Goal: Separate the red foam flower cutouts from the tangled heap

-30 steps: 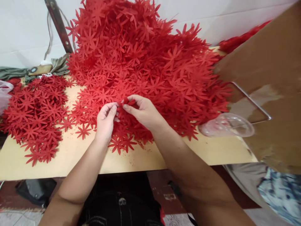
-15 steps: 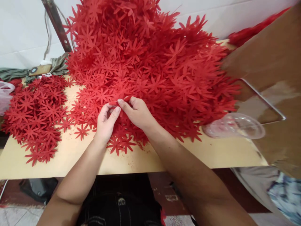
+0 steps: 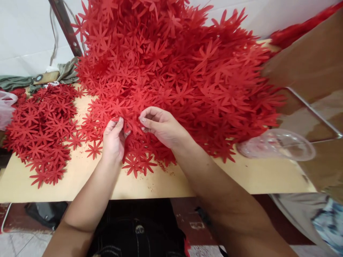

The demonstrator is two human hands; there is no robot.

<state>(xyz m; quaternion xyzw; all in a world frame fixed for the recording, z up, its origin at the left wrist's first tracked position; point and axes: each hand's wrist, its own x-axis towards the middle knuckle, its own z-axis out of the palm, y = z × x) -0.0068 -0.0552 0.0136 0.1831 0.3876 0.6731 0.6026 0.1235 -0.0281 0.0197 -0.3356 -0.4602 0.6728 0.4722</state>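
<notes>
A large heap of red flower-shaped pieces [image 3: 182, 71] with long narrow petals covers the middle of the table. At its front edge my left hand [image 3: 114, 139] pinches a red piece between thumb and fingers. My right hand [image 3: 160, 125] is just to the right, its thumb and index finger closed together at a red petal; exactly what they grip is hard to make out against the heap. A smaller pile of darker red flower pieces [image 3: 43, 128] lies at the left.
On the right, a clear plastic container [image 3: 284, 144] lies by a brown cardboard box [image 3: 316, 64]. Grey-green cloth [image 3: 16, 82] and a plastic bag [image 3: 6, 110] are at the left. The pale tabletop's front edge [image 3: 166, 191] faces me.
My hands have moved apart, the left one leftward and the right one rightward. The red piece between them now shows more of its petals.
</notes>
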